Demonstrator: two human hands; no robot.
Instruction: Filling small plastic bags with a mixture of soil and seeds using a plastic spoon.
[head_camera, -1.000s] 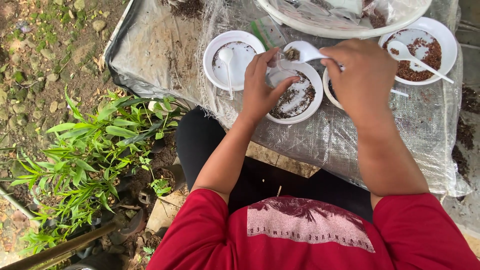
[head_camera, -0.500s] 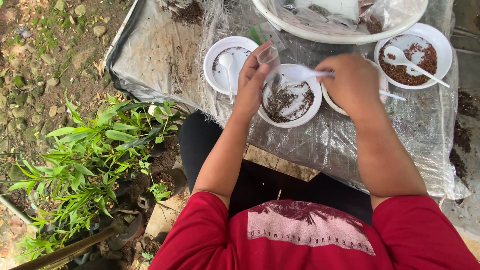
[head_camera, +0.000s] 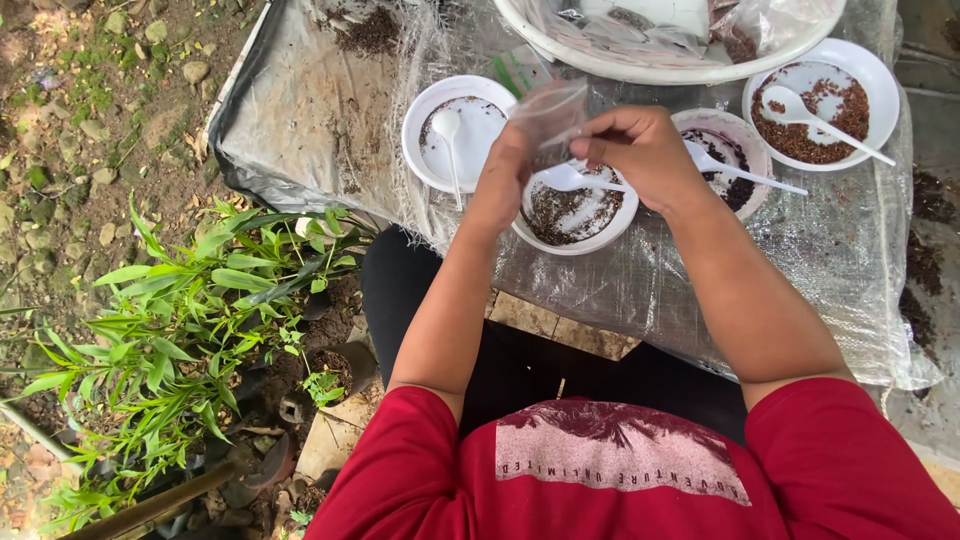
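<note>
**Small clear bag held open above the middle bowl**

Head view: both hands meet over the plastic-covered table (head_camera: 800, 260), near its front edge. The left hand (head_camera: 505, 180) pinches one side of a small clear plastic bag (head_camera: 548, 115), fingers closed on the film; the right hand (head_camera: 645, 150) grips the other side, fingers curled shut on it. The bag hangs just above the middle white bowl (head_camera: 575, 210), which holds dark granules and a white plastic spoon (head_camera: 570, 178). Similar bowls sit left (head_camera: 455, 130) and right (head_camera: 805, 95).

Risk, as I judge it: the thin film could slip or fold shut, scattering granules onto the sheet, and a wrist could knock the spoon's handle.
</note>
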